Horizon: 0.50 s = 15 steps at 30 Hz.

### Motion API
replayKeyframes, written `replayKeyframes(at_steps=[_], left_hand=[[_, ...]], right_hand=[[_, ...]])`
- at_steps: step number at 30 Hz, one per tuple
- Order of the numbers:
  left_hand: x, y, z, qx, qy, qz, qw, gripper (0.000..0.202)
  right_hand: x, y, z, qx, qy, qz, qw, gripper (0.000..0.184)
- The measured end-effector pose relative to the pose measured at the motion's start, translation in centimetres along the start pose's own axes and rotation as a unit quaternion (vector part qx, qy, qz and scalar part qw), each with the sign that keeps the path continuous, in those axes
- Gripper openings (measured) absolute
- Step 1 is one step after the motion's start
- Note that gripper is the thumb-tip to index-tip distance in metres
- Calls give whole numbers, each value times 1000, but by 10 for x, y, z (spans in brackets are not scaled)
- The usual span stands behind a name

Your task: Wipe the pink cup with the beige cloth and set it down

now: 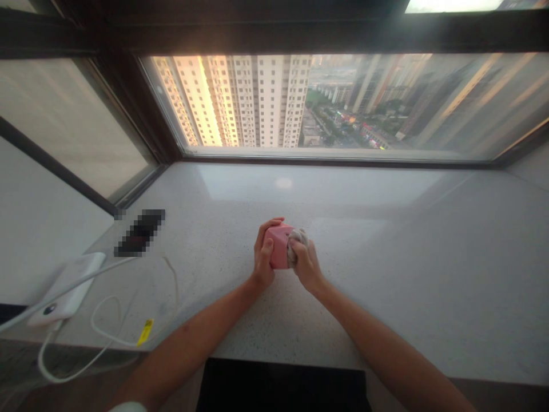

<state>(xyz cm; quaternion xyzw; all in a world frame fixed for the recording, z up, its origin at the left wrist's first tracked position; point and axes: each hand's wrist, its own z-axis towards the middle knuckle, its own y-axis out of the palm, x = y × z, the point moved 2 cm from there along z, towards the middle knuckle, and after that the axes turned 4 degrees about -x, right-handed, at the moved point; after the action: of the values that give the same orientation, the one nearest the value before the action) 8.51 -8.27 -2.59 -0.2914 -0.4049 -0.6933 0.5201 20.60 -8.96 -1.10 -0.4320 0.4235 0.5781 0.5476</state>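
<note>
Head view: the left hand (pixel 262 260) grips a pink box (pixel 279 246) with closed fingers (pixel 269 226) — the right hand (pixel 306 266) pinches a gray cloth (pixel 299 243) against its side. Both hands keep the box steady above the speckled stone tabletop (pixel 386 297).

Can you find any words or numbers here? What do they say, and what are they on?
No word, brand or number can be read.
Yellow tag on the white cable: too small and blurred to read.
Pink object in the left hand, rubbed by the crumpled cloth in the right hand: no writing shows.
White flat device: only a dark round mark, no text.
</note>
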Motion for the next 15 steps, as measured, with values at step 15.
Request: replayKeyframes(at_steps=[15], left_hand=[[-1,-1,1,-5,-10,-9,1000,48]], right_hand=[[9,-3,1,-64,-1,18,998,22]])
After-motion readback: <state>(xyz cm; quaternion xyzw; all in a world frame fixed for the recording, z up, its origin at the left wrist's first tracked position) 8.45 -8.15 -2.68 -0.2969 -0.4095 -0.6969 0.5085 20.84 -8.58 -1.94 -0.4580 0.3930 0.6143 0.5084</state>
